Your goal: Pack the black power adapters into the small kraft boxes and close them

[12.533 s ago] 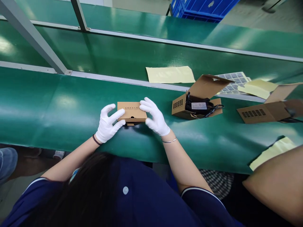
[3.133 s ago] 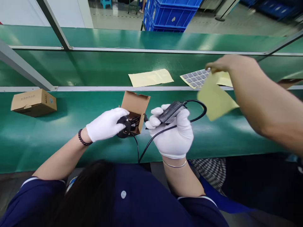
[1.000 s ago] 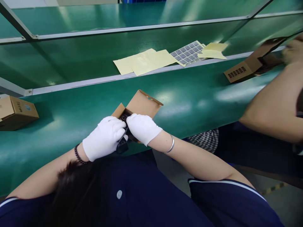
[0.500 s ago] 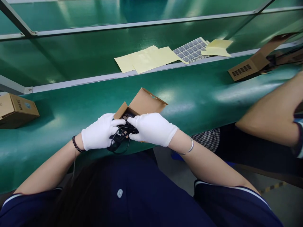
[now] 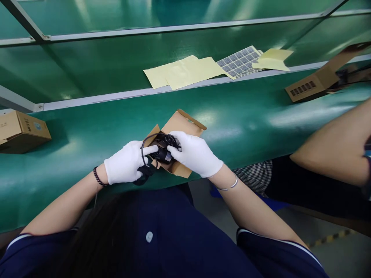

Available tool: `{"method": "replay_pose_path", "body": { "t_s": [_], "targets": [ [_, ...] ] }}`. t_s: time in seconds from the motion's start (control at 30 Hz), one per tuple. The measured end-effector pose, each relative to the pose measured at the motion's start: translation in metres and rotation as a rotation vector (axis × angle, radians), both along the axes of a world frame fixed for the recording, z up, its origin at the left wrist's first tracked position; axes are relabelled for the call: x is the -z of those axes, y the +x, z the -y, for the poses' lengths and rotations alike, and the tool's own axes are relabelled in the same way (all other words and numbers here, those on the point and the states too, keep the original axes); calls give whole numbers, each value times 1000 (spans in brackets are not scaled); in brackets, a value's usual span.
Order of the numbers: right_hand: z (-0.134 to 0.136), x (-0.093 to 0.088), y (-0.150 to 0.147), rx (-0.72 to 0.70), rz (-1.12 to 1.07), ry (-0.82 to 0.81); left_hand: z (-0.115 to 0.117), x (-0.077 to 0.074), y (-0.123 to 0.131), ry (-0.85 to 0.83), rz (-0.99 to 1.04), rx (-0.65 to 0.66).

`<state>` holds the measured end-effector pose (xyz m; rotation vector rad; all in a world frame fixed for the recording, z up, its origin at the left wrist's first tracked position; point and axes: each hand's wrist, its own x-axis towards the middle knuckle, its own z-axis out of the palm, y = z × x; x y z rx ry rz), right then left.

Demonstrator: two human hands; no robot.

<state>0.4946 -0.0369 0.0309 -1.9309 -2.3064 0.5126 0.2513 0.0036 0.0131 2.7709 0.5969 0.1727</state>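
You are working over an open box (image 5: 183, 171) on the green surface (image 5: 237, 127), close in front of your body. Your right hand (image 5: 195, 154) is pinching the coiled cord (image 5: 171, 139) above the opening; your left hand (image 5: 124, 164) is holding its index finger straight toward the black device (image 5: 162, 154). Its other fingers are bending around a dark piece (image 5: 145, 173) at the box's near left edge; whether they are gripping it, you cannot tell.

A loop of cable is arching over the left flap, so you are probably handling this best by keeping the coil tight, steadying the device lightly and tucking slack clear of the edges, never forcing it.

The box is facing up, its long axis running from far left to near right, its lid leaning toward the far right. The device is lying roughly left to right, its label facing upward.
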Motion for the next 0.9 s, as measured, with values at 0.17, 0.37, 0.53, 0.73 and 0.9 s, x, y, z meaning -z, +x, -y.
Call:
{"method": "replay_pose_path", "body": {
  "t_s": [0.17, 0.37, 0.53, 0.73, 0.9],
  "targets": [
    [5, -8, -29, -20, 352, -101, 3, 0, 3, 68, -99, 54],
    [-2, -15, -32, -164, 422, -185, 11, -19, 7, 330, 16, -39],
    [1, -14, -26, -240, 399, -178, 10, -21, 26, 370, -22, 70],
    [9, 3, -6, -174, 64, -117, 7, -26, 55, 412, -208, 152],
    [20, 10, 19, -96, -418, -9, -19, -47, 79, 83, -350, 162]
  ]
}}
